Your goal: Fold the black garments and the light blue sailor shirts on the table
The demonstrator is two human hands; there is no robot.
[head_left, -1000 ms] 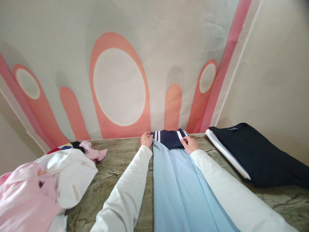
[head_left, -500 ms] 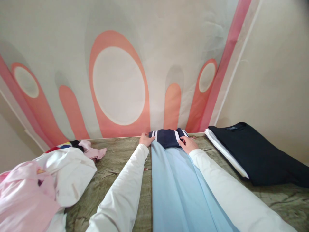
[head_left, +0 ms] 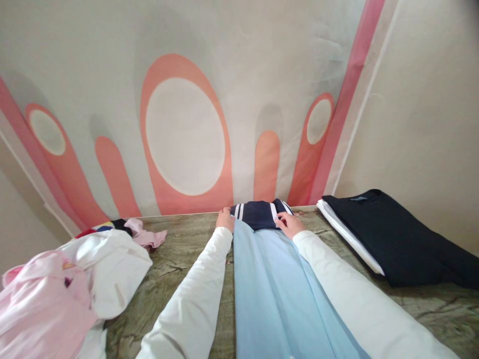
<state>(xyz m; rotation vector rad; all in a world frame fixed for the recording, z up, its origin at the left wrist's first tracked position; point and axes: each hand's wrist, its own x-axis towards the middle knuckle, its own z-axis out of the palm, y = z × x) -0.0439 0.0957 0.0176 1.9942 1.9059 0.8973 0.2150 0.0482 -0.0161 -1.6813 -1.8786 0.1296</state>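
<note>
A light blue garment (head_left: 269,294) lies lengthwise in front of me, with a navy section with white stripes (head_left: 256,215), like a sailor collar, at its far end. My left hand (head_left: 225,219) is closed on the left edge of the navy section, its fingertips partly hidden. My right hand (head_left: 290,224) pinches the garment near the right white stripe, thumb and forefinger close together. Both hands rest low at the table's far side. The near end of the garment runs out of view at the bottom.
A loose heap of pink clothes (head_left: 45,304) and white clothes (head_left: 112,269) lies on the left of the wooden table (head_left: 187,244). Folded black clothing (head_left: 396,239) rests over white cloth (head_left: 352,237) on the right. A wall with a coral and white pattern (head_left: 187,134) stands directly behind.
My left hand has turned slightly and its fingers have shifted at the garment's left edge. My right hand has stayed nearly in place. The view has shifted slightly.
</note>
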